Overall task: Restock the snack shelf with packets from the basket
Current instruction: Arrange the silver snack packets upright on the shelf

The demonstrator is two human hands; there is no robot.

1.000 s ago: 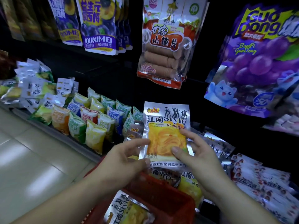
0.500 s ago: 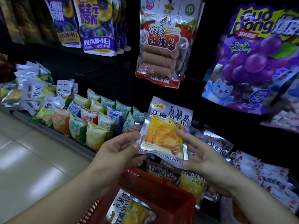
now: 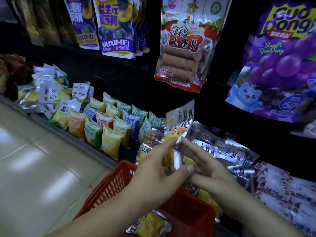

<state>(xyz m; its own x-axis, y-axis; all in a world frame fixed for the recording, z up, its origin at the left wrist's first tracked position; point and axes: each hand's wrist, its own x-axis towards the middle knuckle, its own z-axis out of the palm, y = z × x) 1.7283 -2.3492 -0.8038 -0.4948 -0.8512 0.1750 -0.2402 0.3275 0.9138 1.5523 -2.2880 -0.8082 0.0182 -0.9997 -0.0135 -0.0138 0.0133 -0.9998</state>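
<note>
Left hand (image 3: 153, 170) pinches yellow-and-silver snack packet (image 3: 179, 129) between thumb and fingers. Right hand (image 3: 206, 170) open, straight fingers against packet's right side. Packet upright, tilted, blurred, just above matching silver packets (image 3: 225, 151) lying on shelf (image 3: 15, 106). Red basket (image 3: 116, 183) near, under hands, another yellow packet (image 3: 150, 226) inside. Small coloured packets (image 3: 102, 130) stand further left. Hawthorn bag (image 3: 184, 48) and purple grape bag (image 3: 282, 65) hang above.

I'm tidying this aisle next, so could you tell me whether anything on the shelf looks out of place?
The white-and-green packets at the far left lie in a loose heap, tipped at all angles, while the small coloured packs beside them stand in neat rows.
</note>
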